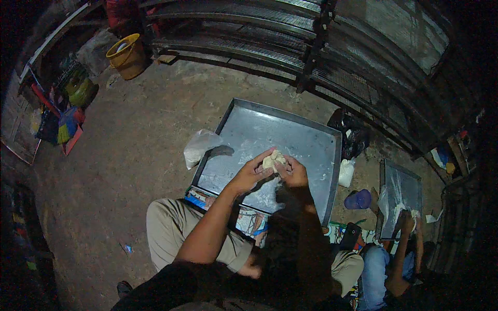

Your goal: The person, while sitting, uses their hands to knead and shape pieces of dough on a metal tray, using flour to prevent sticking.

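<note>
We pinch a dough lump [273,158] between both hands, left [252,173] and right [294,173]. The tray [290,135] lies beneath; a white bag [199,146] sits at nine o'clock.

I count two metal trays: the big one [290,135] under my hands and a smaller one [402,189] in front of the person beside me. One lump of dough [273,159] sits between my two hands, left [252,173] and right [294,173]. There is one yellow bucket [127,56], one white plastic bag [199,146] and one blue cap [359,199].
</note>
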The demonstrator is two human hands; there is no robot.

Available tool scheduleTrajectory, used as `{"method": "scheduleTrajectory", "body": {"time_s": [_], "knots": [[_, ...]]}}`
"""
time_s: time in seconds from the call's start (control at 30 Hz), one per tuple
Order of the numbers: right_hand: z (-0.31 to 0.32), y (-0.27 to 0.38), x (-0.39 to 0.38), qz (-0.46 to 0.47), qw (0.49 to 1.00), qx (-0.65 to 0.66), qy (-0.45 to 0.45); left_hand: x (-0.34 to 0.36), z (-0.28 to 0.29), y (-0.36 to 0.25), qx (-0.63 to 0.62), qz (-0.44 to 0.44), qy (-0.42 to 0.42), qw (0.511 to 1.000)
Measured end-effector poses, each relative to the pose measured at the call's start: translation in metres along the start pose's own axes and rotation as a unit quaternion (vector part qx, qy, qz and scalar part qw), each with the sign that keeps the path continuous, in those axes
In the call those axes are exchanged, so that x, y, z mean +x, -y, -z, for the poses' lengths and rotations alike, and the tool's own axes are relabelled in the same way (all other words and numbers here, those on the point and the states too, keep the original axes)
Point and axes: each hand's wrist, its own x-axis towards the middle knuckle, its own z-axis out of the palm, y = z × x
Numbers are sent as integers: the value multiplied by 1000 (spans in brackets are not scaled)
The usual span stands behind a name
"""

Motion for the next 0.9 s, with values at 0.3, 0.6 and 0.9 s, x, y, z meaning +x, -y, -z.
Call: {"method": "scheduleTrajectory", "body": {"time_s": [0.3,0.6,0.9], "knots": [[-5,-2,1,141,967,-210,4,6,-14,28,-113,88,-163,976],[-8,-31,3,-225,904,283,227,7,-8,23,-211,90,-167,959],[-4,-4,-8,-157,959,180,154,13,-11,28,-213,15,-26,977]]}}
